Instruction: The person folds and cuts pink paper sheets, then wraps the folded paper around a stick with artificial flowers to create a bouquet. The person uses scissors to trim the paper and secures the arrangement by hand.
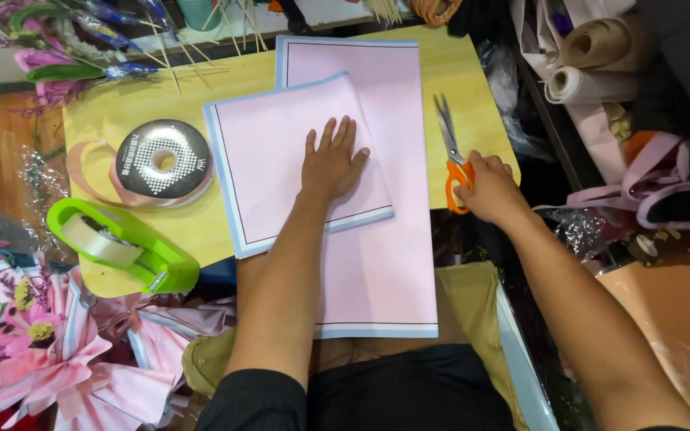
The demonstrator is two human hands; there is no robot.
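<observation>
The left hand (pixel 331 164) lies flat, palm down, fingers spread apart, pressing on a square sheet of pink wrapping paper with a pale blue border and thin dark line (pixel 281 160). That sheet sits on top of a longer pink sheet of the same bordered paper (pixel 385 263), which runs from the far edge of the yellow wooden table (pixel 145 100) past the near edge toward the person's lap.

The right hand (pixel 489 187) rests at the table's right edge with its grip closed around the orange handles of a pair of scissors with grey metal blades (pixel 450 148); the blades lie on the table just beyond that hand, pointing away from the person, beside the long sheet.

Well to the left of the left hand sits a round spool of pale pink ribbon with a black-and-white checked face (pixel 163 164), and nearer the person a bright green tape dispenser (pixel 121 243). Folded pink paper flowers (pixel 41 343) lie below the table's left corner.
</observation>
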